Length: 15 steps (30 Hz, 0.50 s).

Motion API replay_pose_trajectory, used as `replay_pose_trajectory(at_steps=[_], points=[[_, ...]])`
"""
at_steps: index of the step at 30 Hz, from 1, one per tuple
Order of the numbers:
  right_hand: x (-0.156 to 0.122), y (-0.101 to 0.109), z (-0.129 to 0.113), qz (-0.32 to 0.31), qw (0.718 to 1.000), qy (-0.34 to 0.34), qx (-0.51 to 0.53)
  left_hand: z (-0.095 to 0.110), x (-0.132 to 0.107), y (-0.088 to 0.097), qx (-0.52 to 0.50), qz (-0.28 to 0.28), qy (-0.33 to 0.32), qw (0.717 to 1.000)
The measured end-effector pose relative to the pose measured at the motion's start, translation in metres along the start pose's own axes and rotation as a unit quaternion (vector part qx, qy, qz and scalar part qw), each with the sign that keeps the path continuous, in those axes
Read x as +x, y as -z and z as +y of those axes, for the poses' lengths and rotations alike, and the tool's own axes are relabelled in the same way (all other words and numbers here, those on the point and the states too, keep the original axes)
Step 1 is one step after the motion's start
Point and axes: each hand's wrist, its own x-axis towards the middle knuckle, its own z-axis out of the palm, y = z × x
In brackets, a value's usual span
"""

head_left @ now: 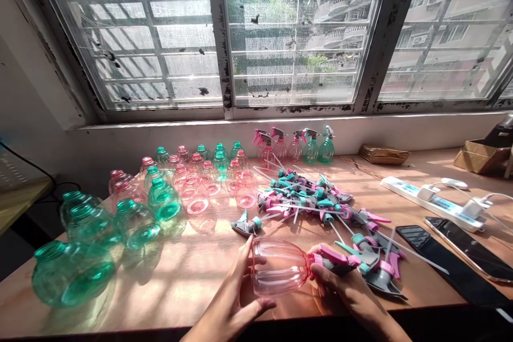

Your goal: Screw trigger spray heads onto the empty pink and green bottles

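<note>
A clear pink spray bottle [276, 267] lies on its side just above the table's front edge. Fingers of my left hand [236, 288] curl around its base end, with the thumb beneath. At the neck, my right hand [331, 280] is closed on the pink and grey trigger sprayer head [326, 257], which sits against the bottle's mouth. Whether the collar is fully threaded cannot be made out. Just beyond the bottle rests a loose teal and grey sprayer head [246, 223]. A heap of pink, teal and grey sprayer heads [304, 195] with white tubes spreads behind my right hand.
Open green bottles [72, 272] and pink bottles [195, 192] crowd the table's left and middle. Several bottles with sprayers [295, 148] stand by the window wall. A power strip [435, 203], two phones [436, 264] and a brown packet [383, 154] lie at right.
</note>
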Motion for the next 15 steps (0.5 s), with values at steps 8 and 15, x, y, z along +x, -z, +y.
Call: replay_pose_trajectory(at_steps=[8,15], points=[[-0.001,0.0,0.0,-0.013,0.999,-0.044,0.01,0.012,0.003,0.001,0.064,-0.007,-0.007,0.998],[-0.001,-0.001,-0.002,0.026,1.0,0.012,-0.009,0.016,0.0,-0.003,0.055,0.004,-0.001,0.998]])
